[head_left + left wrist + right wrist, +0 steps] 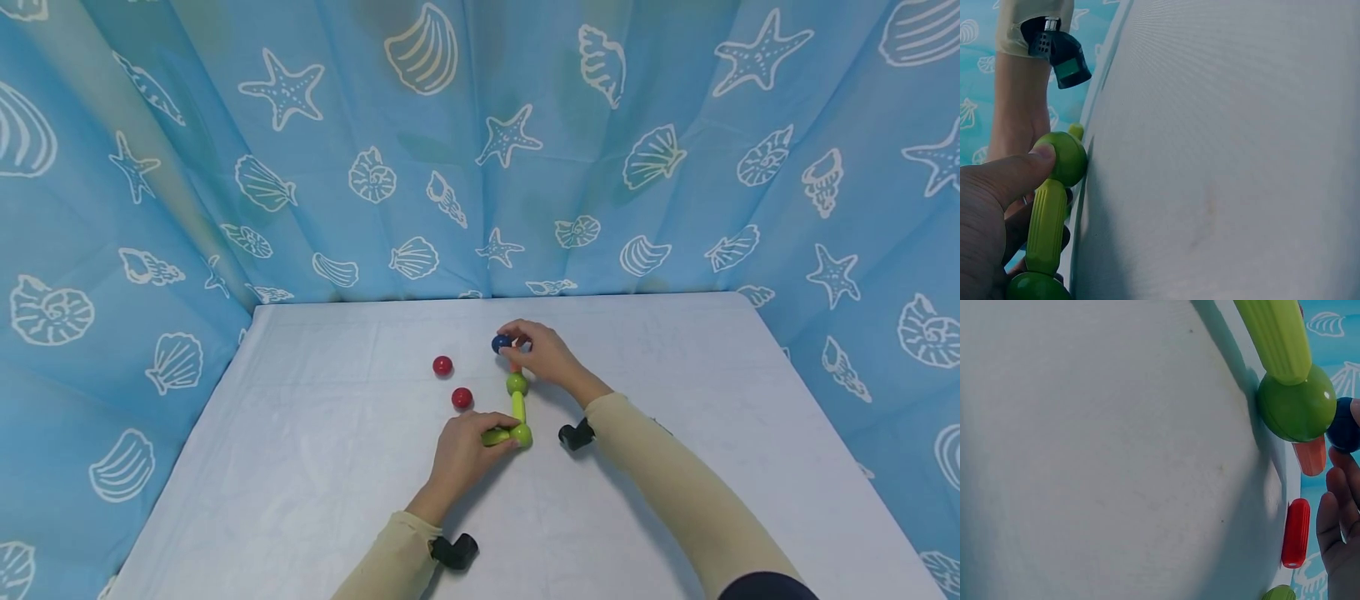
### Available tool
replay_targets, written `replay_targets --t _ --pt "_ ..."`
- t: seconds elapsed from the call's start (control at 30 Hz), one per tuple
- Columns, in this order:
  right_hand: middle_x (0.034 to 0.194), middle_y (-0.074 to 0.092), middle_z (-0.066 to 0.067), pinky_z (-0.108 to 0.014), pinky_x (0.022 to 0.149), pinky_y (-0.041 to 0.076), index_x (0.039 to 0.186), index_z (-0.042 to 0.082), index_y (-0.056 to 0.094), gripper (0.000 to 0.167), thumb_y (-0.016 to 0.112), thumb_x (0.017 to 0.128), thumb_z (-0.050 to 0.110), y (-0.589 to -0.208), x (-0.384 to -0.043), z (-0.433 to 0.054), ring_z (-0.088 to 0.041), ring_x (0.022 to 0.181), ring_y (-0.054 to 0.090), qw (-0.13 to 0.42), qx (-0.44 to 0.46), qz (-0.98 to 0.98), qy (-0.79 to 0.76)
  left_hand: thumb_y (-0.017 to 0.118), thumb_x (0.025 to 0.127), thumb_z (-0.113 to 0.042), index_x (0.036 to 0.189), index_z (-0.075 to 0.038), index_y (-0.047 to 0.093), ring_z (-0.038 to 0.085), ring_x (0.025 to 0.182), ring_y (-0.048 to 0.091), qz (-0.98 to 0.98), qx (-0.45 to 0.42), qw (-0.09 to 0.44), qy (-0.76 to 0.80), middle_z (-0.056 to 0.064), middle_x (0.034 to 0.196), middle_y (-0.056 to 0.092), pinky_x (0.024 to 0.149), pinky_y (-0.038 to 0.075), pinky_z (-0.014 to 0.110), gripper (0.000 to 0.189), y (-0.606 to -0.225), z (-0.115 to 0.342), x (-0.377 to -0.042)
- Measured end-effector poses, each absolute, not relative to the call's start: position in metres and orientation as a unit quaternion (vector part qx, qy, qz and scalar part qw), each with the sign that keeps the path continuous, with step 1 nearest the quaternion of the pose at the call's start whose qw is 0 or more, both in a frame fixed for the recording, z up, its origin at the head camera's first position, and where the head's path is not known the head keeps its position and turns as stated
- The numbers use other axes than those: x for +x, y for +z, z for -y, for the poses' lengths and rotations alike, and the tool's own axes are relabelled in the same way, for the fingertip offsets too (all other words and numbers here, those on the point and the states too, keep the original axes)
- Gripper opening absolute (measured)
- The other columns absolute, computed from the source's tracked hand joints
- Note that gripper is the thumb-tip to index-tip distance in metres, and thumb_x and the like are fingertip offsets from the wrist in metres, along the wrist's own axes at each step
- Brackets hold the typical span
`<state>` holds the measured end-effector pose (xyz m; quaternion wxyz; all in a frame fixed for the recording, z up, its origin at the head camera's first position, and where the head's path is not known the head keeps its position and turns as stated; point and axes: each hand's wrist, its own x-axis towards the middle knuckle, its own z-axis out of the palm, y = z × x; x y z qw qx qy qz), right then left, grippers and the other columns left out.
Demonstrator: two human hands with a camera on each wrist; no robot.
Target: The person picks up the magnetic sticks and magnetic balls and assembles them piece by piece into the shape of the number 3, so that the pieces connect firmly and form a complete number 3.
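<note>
A joined chain of green balls and lighter green ribbed rods stands in the middle of the white table. My left hand (467, 448) grips its near end, at the near green ball (521, 436) and a green rod (495, 437). In the left wrist view the thumb presses on a green ball (1066, 159). Another green rod (518, 407) leads to the far green ball (517, 383), where an orange rod (1311, 456) sticks out. At the far end my right hand (546, 354) pinches a dark blue ball (501, 343) between thumb and fingers, by the orange rod.
Two red balls (442, 366) lie left of the chain, the second red ball (462, 398) nearer to me. In the right wrist view appear a red rod (1295, 533) and a green piece (1280, 593). A blue shell-patterned curtain (480, 167) hangs behind the table (300, 467).
</note>
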<state>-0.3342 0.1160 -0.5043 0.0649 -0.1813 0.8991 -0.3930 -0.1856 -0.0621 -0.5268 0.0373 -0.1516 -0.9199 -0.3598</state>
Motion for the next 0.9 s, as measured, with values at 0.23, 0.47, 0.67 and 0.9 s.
replay_targets --t 0.23,0.47,0.67,0.9 --pt "0.121 0.066 -0.006 -0.041 0.096 0.051 0.132 0.019 0.062 0.037 0.071 0.097 0.028 -0.507 -0.339 -0.119 -0.024 0.108 0.061 0.054 -0.159 -0.901 -0.4 0.084 0.085 -0.032 0.112 -0.03 0.079 0.007 0.082 0.056 0.921 -0.15 0.037 -0.359 -0.011 0.101 0.076 0.072 0.043 0.025 0.027 -0.526 0.062 -0.185" --pt "0.122 0.065 -0.007 -0.043 0.098 0.05 0.133 0.019 0.06 0.037 0.069 0.098 0.028 -0.509 -0.343 -0.121 -0.026 0.112 0.06 0.062 -0.129 -0.905 -0.402 0.084 0.086 -0.032 0.112 -0.03 0.079 0.007 0.081 0.056 0.921 -0.148 0.032 -0.359 -0.011 0.101 0.076 0.071 0.043 0.025 0.027 -0.525 0.062 -0.185" --pt "0.126 0.064 -0.008 -0.043 0.1 0.05 0.134 0.019 0.059 0.037 0.067 0.099 0.028 -0.507 -0.344 -0.123 -0.027 0.114 0.059 0.068 -0.11 -0.908 -0.398 0.083 0.086 -0.031 0.112 -0.03 0.078 0.007 0.081 0.055 0.92 -0.147 0.025 -0.363 -0.011 0.1 0.076 0.071 0.043 0.025 0.027 -0.524 0.062 -0.184" --pt "0.128 0.064 -0.01 -0.043 0.102 0.048 0.137 0.017 0.058 0.039 0.066 0.1 0.027 -0.506 -0.345 -0.128 -0.027 0.116 0.058 0.068 -0.112 -0.91 -0.392 0.083 0.086 -0.032 0.112 -0.03 0.079 0.007 0.081 0.055 0.92 -0.149 0.032 -0.36 -0.011 0.099 0.076 0.071 0.043 0.025 0.027 -0.524 0.062 -0.184"
